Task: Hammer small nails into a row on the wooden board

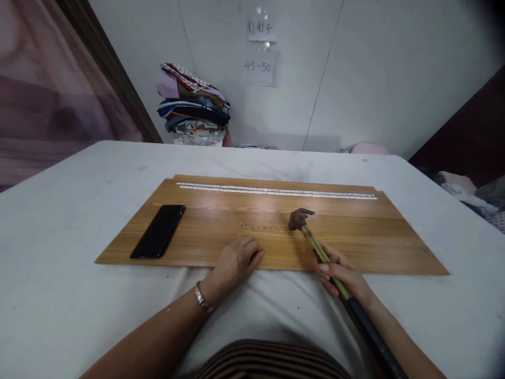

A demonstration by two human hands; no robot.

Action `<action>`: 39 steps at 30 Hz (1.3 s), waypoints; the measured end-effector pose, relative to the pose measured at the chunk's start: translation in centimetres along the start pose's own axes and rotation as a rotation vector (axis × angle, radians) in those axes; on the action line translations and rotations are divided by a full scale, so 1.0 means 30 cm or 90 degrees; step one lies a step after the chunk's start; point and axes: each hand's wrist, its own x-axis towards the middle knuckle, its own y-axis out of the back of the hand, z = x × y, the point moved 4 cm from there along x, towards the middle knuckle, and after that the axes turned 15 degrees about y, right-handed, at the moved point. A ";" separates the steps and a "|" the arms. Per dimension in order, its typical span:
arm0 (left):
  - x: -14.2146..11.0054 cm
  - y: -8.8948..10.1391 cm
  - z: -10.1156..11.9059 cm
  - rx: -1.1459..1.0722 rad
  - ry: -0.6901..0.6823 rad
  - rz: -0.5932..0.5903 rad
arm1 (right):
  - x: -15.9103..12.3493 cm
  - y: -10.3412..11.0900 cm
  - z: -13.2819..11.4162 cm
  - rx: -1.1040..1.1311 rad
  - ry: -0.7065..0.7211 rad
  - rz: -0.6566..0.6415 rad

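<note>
My right hand [341,273] is wrapped round the handle of a claw hammer [314,245], whose rusty head is at the right end of a row of small nails [258,226]. The row runs across the middle of a wooden board [355,237]. Whether the hammer head touches a nail or the board cannot be made out. Close to the board's front edge rests my left hand [238,257], fingers curled in, just below the nails. What is inside those fingers, if anything, is hidden.
A black phone [158,231] lies on the board's left part. Two white marked strips [276,191] run along its back. The board lies on a white-covered table [59,210]. Folded clothes [193,105] are stacked behind the table, by the wall.
</note>
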 end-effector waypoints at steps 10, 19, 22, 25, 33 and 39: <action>0.001 0.002 0.000 -0.004 -0.003 0.000 | -0.004 0.025 -0.009 -0.014 -0.024 0.019; 0.002 0.004 0.002 0.003 0.002 -0.011 | -0.006 0.016 -0.013 0.001 0.000 0.009; 0.002 0.004 0.002 0.002 0.005 -0.016 | -0.008 0.008 -0.014 0.005 0.009 0.006; 0.002 0.006 0.002 0.001 0.009 -0.013 | -0.005 0.002 -0.002 -0.004 0.003 -0.001; 0.001 0.008 0.006 -0.012 -0.004 -0.011 | -0.001 0.002 0.008 -0.018 -0.012 0.000; 0.000 0.007 0.004 -0.003 -0.005 0.000 | -0.007 0.021 -0.019 -0.027 -0.021 0.015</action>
